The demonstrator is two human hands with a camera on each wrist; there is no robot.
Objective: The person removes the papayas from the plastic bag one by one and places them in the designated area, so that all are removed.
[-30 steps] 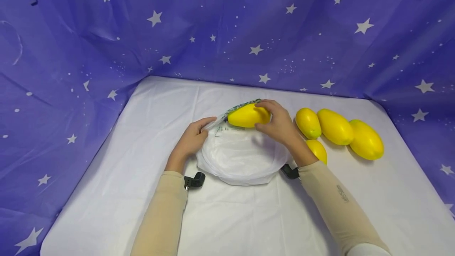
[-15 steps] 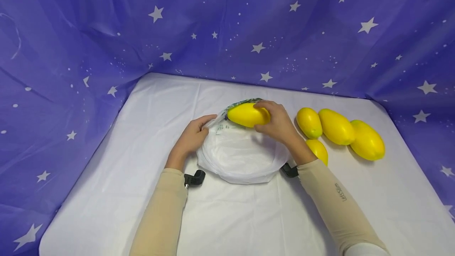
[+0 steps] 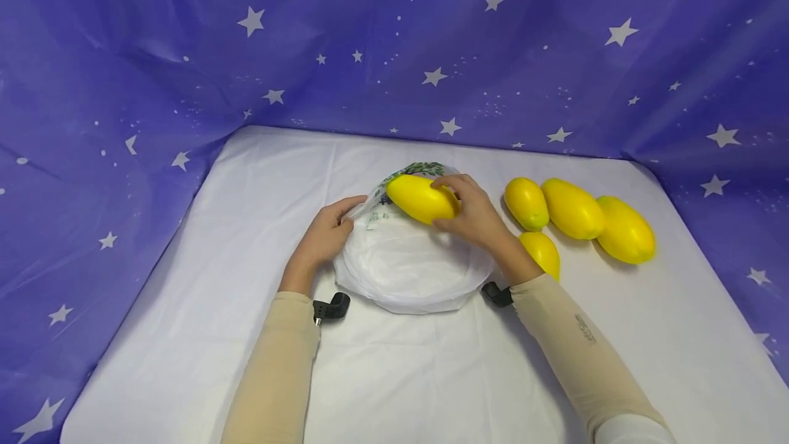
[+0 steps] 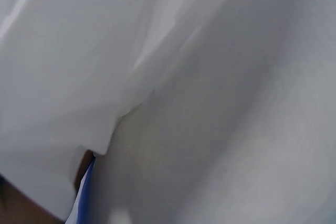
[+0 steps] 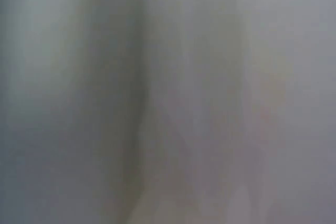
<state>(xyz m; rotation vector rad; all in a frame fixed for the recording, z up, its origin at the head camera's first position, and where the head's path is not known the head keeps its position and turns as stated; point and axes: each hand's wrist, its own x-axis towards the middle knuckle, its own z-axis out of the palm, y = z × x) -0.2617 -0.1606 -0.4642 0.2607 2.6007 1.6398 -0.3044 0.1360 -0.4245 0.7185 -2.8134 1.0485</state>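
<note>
A white plastic bag [image 3: 407,301] with green print on its back side stands in the middle of the table, its mouth spread wide. At the left of the mouth my left hand [image 3: 322,238] pinches the rim between thumb and fingers. My right hand [image 3: 479,219] grips a yellow mango [image 3: 418,199] by its right end, fingers on top and thumb below. The mango overlaps the back of the bag's mouth, left end tilted up. In the left wrist view, folds of the bag [image 4: 63,66] fill the left side. The right wrist view is a pale blur.
To the right of the bag lie several more yellow mangoes [image 3: 573,209] in a loose cluster, one partly hidden by the right forearm. A white cloth covers the table [image 3: 394,375]. Behind it hangs a purple star-printed sheet [image 3: 345,33].
The held mango has tilted, its left end rising and its right end dropping slightly. More green print shows at the bag's back rim. The head view has shifted a little.
</note>
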